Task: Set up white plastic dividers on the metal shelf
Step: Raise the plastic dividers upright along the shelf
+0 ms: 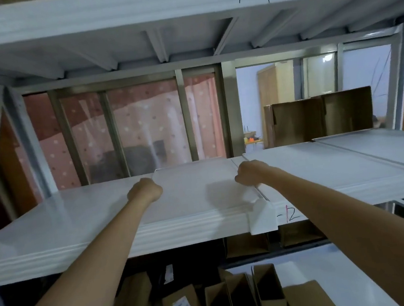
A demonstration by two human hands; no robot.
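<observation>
White plastic divider (199,190) lies flat on the metal shelf (55,231), not yet stood up. The left hand (145,190) grips its left edge and the right hand (248,174) its right edge, fingers curled. More white panels (368,151) lie flat to the right, so most of the setup looks undone.

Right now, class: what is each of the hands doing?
Left hand: fingers curled on the white divider's left edge.
Right hand: curled on its right edge.
</observation>
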